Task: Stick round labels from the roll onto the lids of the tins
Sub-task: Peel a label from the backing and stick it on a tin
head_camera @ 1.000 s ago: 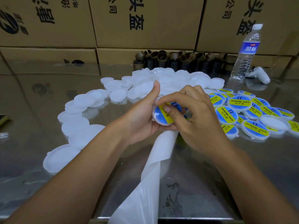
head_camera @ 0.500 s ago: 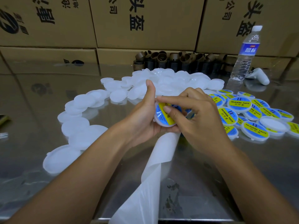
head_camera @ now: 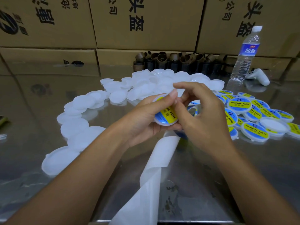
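On the far left of the shiny table lie lots of plain white lids with no sticker on them yet. Next comes the left hand. It holds one lid up off the table, with its fingers bent under the lid and its thumb lying across the top. This lid already has a blue and yellow round label on it. The lid looks thin, light and a little bendy, and smooth plastic can slip, so I think it is best held by the rim, with the top left free. The label looks thin and sticky and could wrinkle, so it should be picked up by its edge and rubbed flat from the middle out. Below the hands a long strip of white backing paper runs down toward the person. The roll itself is mostly hidden under the hands. The right hand is close beside the lid. Its thumb lies against the lid's right side, and its other fingers are loosely bent above, with nothing in them that I can see. Further right is a pile of finished lids with labels on. A water bottle stands behind them.
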Available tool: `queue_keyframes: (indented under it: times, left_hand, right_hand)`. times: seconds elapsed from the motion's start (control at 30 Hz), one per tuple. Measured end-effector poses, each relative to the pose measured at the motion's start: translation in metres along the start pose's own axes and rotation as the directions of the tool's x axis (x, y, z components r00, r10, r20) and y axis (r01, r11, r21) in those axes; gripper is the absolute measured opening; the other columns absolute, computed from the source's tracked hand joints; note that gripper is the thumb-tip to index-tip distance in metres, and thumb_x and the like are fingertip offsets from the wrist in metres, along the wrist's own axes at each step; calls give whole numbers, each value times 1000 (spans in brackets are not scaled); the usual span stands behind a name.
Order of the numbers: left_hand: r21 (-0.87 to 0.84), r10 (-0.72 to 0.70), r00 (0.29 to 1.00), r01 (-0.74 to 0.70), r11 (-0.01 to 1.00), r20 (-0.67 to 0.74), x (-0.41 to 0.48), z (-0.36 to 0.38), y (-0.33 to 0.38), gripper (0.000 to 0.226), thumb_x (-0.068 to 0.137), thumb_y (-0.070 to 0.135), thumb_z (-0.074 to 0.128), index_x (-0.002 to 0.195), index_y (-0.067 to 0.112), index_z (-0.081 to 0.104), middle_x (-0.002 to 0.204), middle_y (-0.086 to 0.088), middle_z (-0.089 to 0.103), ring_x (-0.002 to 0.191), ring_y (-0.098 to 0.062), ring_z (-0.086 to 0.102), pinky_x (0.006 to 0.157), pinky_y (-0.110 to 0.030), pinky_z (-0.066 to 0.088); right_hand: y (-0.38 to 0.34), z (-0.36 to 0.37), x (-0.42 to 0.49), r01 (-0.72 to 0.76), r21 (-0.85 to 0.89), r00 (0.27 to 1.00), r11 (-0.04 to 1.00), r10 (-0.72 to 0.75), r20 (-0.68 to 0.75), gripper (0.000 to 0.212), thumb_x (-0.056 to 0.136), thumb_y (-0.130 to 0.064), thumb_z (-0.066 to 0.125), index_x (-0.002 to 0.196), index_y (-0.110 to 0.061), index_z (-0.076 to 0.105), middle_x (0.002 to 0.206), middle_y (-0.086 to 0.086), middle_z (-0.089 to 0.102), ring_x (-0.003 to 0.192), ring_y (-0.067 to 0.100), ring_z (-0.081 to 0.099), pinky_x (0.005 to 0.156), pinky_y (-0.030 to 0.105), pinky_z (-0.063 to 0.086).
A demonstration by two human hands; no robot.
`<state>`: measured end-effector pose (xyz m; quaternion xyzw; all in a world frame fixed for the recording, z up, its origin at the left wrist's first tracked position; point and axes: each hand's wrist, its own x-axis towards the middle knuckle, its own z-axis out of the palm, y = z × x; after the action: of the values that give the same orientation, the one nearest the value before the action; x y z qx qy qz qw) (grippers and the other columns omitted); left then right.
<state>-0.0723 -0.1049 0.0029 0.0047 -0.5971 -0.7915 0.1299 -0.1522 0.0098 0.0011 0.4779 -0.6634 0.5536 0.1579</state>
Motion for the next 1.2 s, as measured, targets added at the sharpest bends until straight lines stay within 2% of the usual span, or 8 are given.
queue_keyframes:
  times: [0.17, 0.3, 0.43, 0.53, 0.63, 0.77, 0.93, 1.2]
  left_hand:
    - [7, 59, 998, -58, 998, -10, 0, 3, -1, 30, 81, 35, 55, 89, 10, 69, 82, -4, 72, 78, -14, 70, 65, -25, 56]
    - [25, 100, 993, -99, 995, -58, 2, 2, 0, 32, 83, 43, 54, 89, 19, 74, 99, -8, 72, 97, -19, 69, 78, -31, 58]
    - [50, 146, 982, -141, 989, -121, 3, 2, 1, 29, 82, 47, 52, 83, 26, 72, 85, 2, 70, 82, -15, 69, 75, -30, 57]
    - [81, 164, 979, -155, 985, -119, 1, 2, 2, 29, 82, 49, 49, 85, 28, 69, 82, 7, 69, 77, -9, 66, 68, -24, 55]
    - [114, 175, 978, -162, 980, -114, 2, 0, 3, 27, 85, 53, 50, 84, 33, 69, 87, 3, 66, 87, -18, 61, 82, -34, 49]
    - [146, 187, 976, -169, 975, -116, 1, 0, 3, 17, 82, 46, 57, 85, 34, 70, 76, 7, 63, 68, -11, 58, 58, -20, 46]
    - [140, 203, 968, -183, 973, -149, 2, -2, 1, 19, 74, 33, 65, 90, 26, 69, 73, 5, 66, 64, -9, 61, 55, -19, 49]
    - [110, 222, 960, -205, 973, -173, 5, -2, 0, 11, 76, 38, 62, 83, 34, 70, 78, 5, 65, 78, -19, 64, 75, -30, 53]
  right_hand:
    - [-3, 0, 0, 27, 26, 999, 999, -27, 28, 15, 87, -21, 57, 96, -32, 62, 85, -15, 57, 80, -2, 55, 78, 34, 46]
    - [-4, 1, 0, 29, 32, 1000, 999, -29, 8, 18, 90, -21, 54, 102, -25, 67, 92, -15, 62, 85, 3, 57, 81, 37, 47]
    - [-4, 1, -1, -21, 32, 999, 999, 21, -23, 18, 89, -26, 58, 106, -25, 61, 92, -13, 59, 88, 3, 57, 85, 42, 46]
    - [-4, 0, -1, -57, -7, 998, 998, 57, -17, 8, 86, -36, 58, 88, -29, 61, 93, -13, 58, 90, 1, 54, 87, 37, 44]
    - [-3, 1, -1, -78, -34, 996, 996, 79, 34, 19, 85, -35, 61, 74, -20, 64, 95, -9, 57, 95, 10, 55, 89, 42, 42]
    - [-1, 1, -1, -92, -49, 993, 995, 95, 62, 21, 88, -28, 63, 73, -14, 65, 96, -7, 57, 98, 16, 54, 91, 46, 40]
    - [-2, 1, -1, -108, -80, 991, 991, 113, 71, 21, 88, -26, 64, 73, -11, 65, 95, -7, 56, 97, 16, 53, 90, 46, 39]
    - [-2, 1, -1, -116, -132, 982, 985, 133, 131, 23, 80, -40, 65, 72, -18, 64, 97, -10, 55, 99, 11, 49, 93, 45, 38]
